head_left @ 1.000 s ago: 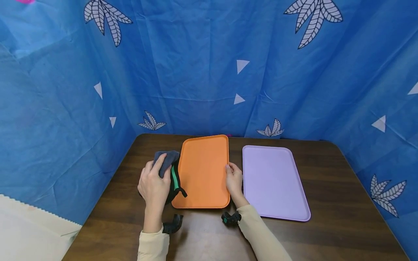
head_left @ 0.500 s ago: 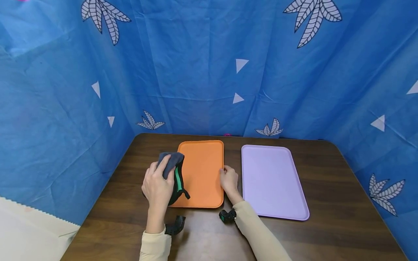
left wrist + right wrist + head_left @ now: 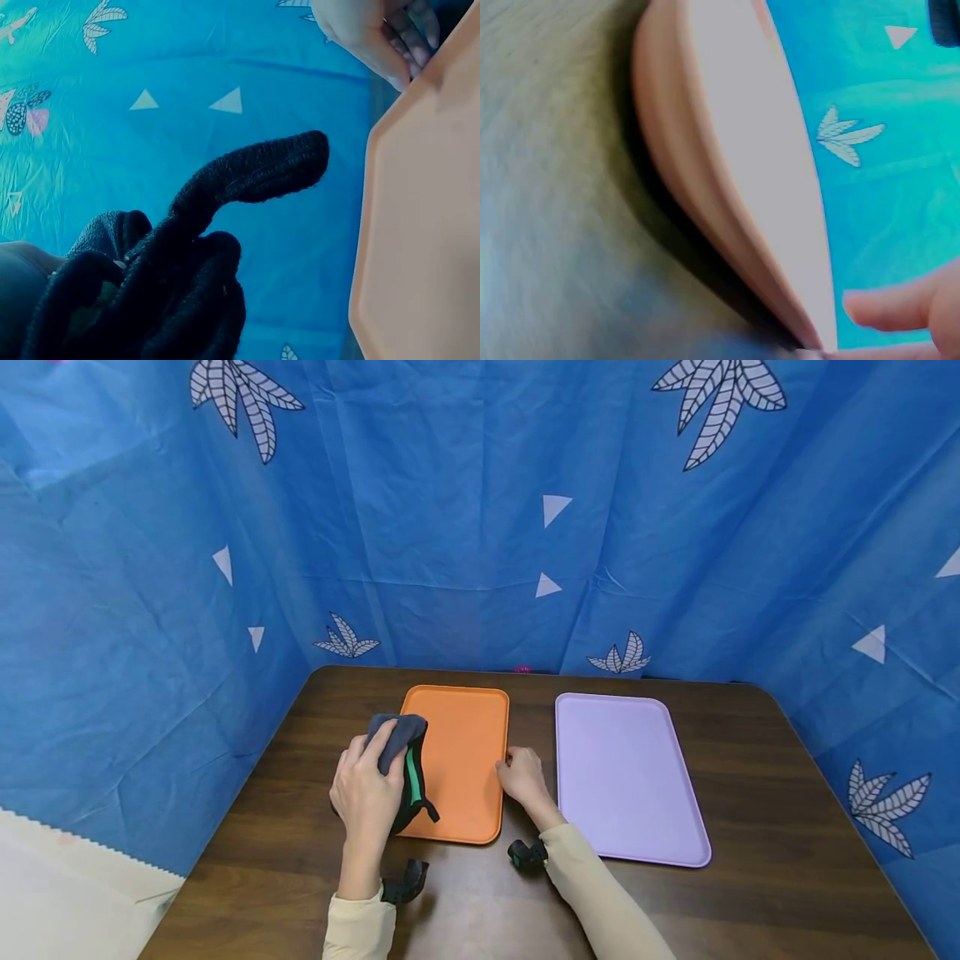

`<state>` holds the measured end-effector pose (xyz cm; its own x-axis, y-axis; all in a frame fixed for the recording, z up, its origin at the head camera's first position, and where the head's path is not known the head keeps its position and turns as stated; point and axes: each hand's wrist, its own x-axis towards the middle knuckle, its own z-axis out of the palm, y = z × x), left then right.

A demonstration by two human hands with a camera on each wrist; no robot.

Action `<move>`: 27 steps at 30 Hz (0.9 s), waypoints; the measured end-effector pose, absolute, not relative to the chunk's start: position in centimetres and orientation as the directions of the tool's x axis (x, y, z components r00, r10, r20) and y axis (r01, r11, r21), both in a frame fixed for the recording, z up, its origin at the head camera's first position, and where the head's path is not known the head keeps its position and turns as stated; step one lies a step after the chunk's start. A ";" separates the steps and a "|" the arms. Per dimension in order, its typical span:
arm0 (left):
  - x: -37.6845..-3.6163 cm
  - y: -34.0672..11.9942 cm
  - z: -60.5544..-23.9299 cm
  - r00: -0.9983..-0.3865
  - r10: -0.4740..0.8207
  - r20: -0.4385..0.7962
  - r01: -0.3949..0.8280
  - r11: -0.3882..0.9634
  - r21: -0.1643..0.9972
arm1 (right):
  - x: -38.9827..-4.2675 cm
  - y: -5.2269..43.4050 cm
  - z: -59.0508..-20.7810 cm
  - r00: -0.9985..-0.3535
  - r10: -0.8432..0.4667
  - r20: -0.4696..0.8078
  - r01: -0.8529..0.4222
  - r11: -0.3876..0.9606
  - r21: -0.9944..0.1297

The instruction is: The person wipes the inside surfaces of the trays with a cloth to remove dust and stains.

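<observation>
My left hand [image 3: 366, 789] grips a bunched dark grey and black cloth [image 3: 415, 789] with a green stripe and a small hanging loop. The cloth overlaps the left side of the orange tray [image 3: 465, 752] in the head view. Up close in the left wrist view, the dark cloth [image 3: 187, 277] looks thick and fuzzy, and its loop sticks out toward the tray. At the tray's right rim, my right hand [image 3: 522, 777] touches the edge with its fingertips. The right thumb [image 3: 889, 309] stands off the tray in the right wrist view.
A light purple tray [image 3: 630, 777] lies on the dark wooden table [image 3: 765, 827], right of the right hand. Blue patterned curtains [image 3: 465, 510] surround the table's back and sides. Black wrist straps [image 3: 405, 883] sit on both arms.
The orange tray has come down flat and shifted left, with my right hand following its rim. My left hand has moved slightly right with the cloth, and the right thumb has come off the rim.
</observation>
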<state>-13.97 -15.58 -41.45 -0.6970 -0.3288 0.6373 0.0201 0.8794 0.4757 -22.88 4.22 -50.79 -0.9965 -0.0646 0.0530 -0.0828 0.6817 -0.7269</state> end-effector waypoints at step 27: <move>-14.5 -13.9 -41.7 -0.731 -0.275 0.624 0.088 0.869 0.486 | -22.8 27.0 -45.3 -0.992 0.126 0.019 0.073 0.682 -0.728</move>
<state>-14.51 -13.91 -41.73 -0.7312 -0.2755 0.6241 0.0877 0.8693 0.4865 -22.79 27.05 -45.34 -0.9919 0.1258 0.0185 0.0729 0.6818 -0.7279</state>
